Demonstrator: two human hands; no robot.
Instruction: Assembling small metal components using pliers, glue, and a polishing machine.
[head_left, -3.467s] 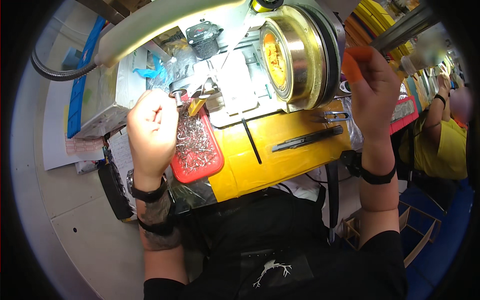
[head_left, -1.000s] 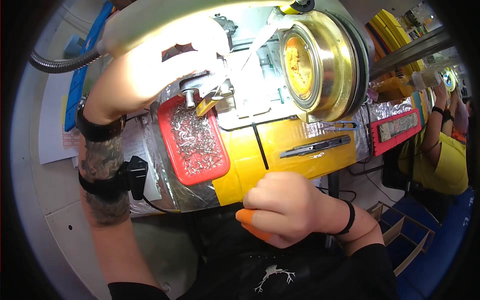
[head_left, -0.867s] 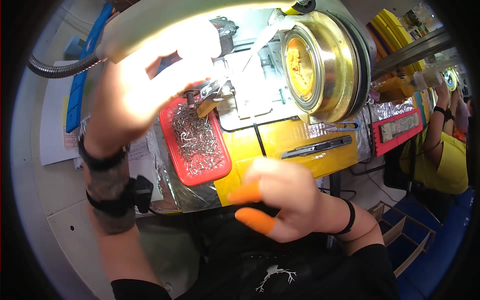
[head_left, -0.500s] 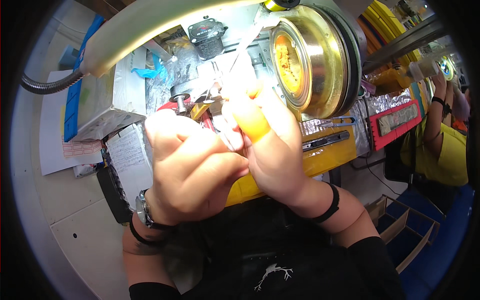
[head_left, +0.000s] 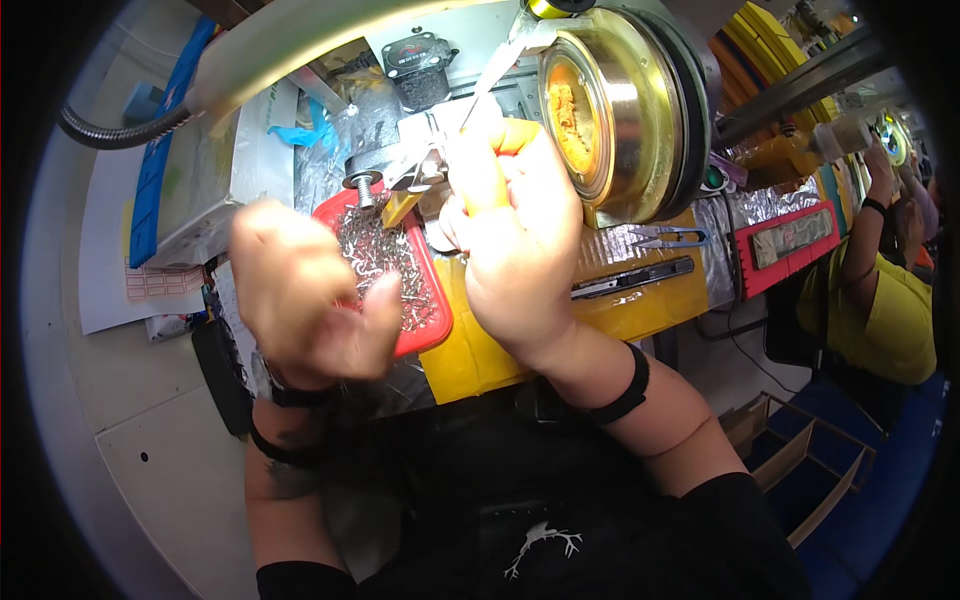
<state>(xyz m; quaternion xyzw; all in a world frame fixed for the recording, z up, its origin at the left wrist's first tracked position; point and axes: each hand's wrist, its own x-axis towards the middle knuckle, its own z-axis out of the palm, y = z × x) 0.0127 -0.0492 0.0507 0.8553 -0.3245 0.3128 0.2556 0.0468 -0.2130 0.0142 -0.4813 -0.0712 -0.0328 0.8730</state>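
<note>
Smeared by motion, my left hand (head_left: 300, 290) hovers over the left side of a red tray (head_left: 438, 325). Its thumb points up and its other fingers are blurred. Many small silvery metal pieces (head_left: 405, 285) fill the tray. My right hand (head_left: 515, 230) is closed, thumb and fingers pressed together beside a small metal fixture (head_left: 415, 170); yellow covers its index finger and thumb. What it pinches is hidden. A bolt (head_left: 365, 190) stands out from the fixture, above the tray's far edge. Just right of my right hand is a large brass-coloured drum (head_left: 640, 120).
Blue-handled thread snips (head_left: 675, 237) and a black utility knife (head_left: 635, 278) lie on a yellow sheet (head_left: 475, 365). A black motor (head_left: 415, 75) stands behind the fixture. A bright lamp tube (head_left: 300, 60) arches overhead. At right are a red-framed block (head_left: 795, 238) and a co-worker in yellow (head_left: 890, 310).
My hands, close together half a second ago, are now apart. The left moved left and down, uncovering the red tray; the right moved slightly up and stays at the fixture.
</note>
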